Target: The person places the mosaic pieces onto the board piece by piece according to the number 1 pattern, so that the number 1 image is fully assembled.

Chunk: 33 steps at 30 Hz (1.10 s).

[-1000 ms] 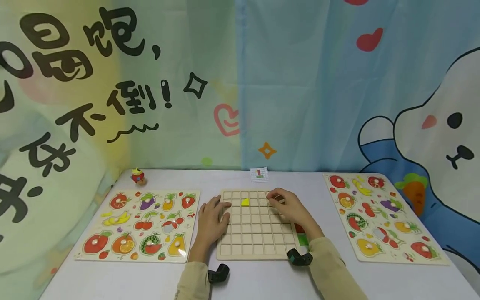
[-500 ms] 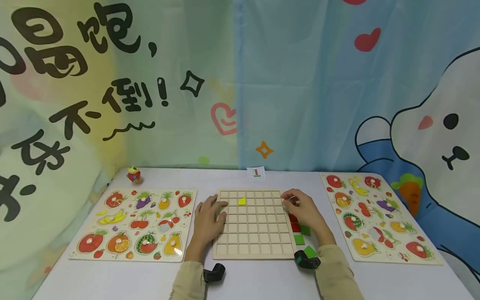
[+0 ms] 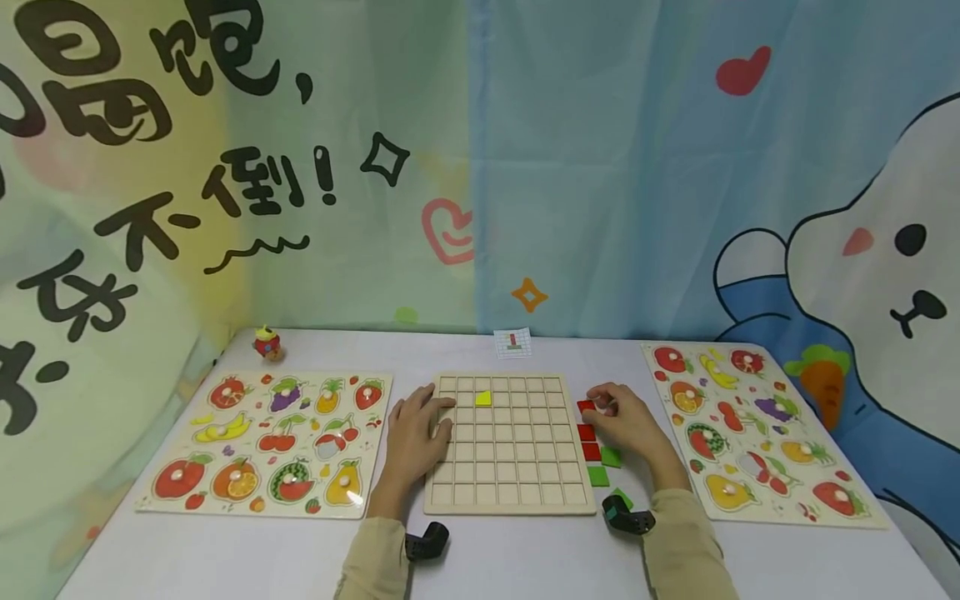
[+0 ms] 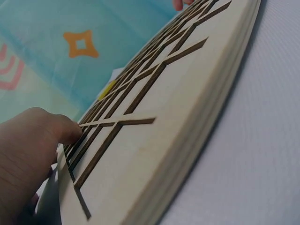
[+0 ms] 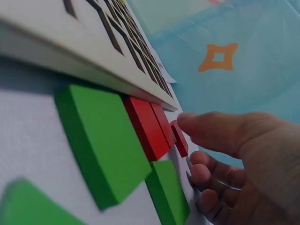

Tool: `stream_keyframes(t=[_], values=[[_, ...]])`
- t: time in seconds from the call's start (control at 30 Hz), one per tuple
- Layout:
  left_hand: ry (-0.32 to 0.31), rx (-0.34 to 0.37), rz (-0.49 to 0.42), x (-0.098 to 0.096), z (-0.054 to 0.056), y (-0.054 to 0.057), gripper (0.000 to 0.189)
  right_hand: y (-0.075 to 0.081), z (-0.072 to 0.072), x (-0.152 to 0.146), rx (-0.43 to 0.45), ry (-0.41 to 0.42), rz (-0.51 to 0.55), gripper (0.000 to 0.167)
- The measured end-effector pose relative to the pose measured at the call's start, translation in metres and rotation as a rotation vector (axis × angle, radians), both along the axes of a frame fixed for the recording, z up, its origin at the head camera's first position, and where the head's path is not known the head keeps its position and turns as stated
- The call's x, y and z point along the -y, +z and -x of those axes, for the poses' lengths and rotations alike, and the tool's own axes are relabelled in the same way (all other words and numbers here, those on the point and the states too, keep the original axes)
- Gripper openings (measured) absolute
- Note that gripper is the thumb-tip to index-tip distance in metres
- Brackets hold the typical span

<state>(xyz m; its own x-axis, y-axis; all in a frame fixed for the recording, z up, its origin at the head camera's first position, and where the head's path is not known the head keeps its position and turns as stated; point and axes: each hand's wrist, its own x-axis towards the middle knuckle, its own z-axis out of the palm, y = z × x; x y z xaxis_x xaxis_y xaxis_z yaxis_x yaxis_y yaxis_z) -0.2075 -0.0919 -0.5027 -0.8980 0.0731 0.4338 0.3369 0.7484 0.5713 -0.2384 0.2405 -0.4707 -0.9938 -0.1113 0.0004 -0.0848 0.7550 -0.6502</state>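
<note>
My left hand (image 3: 416,437) rests at the left edge of a pale wooden grid board (image 3: 510,467), its fingertips on the surface. In the left wrist view a digit of the left hand (image 4: 28,154) touches the grooved grid. One yellow tile (image 3: 483,398) sits in a cell near the board's top. Beyond the right edge, my right hand (image 3: 626,425) is over the farthest red tile (image 3: 586,406). In the right wrist view the thumb tip comes up to this red tile (image 5: 180,139), with a gap between thumb and fingers. Two more red tiles (image 5: 146,125) lie nearer.
Green tiles (image 3: 597,477) lie beside the board's lower right. A small gridded card (image 3: 512,343) stands behind it. Fruit puzzle boards lie left (image 3: 247,496) and right (image 3: 780,500). A small toy figure (image 3: 267,343) is at the back left, before a printed curtain (image 3: 562,192).
My right hand has moved right, from above the board's upper right part to the red tiles beside it. The left hand keeps its place on the board.
</note>
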Motion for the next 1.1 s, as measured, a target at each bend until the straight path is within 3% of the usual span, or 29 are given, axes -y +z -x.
stream_keyframes(t=[0.43,0.87,1.1], values=[[-0.009,0.019,-0.016,-0.0022,0.0015,0.0056,0.026,0.0062,-0.0011,0.0015,0.068,-0.092,-0.051,0.037],[-0.021,0.020,-0.024,-0.0038,0.0014,0.0037,0.027,0.0076,-0.0057,0.0033,0.058,-0.133,-0.107,0.039],[0.008,0.041,-0.004,-0.0017,-0.0008,0.0021,0.026,0.0036,-0.0056,0.0057,0.070,-0.133,-0.070,0.042]])
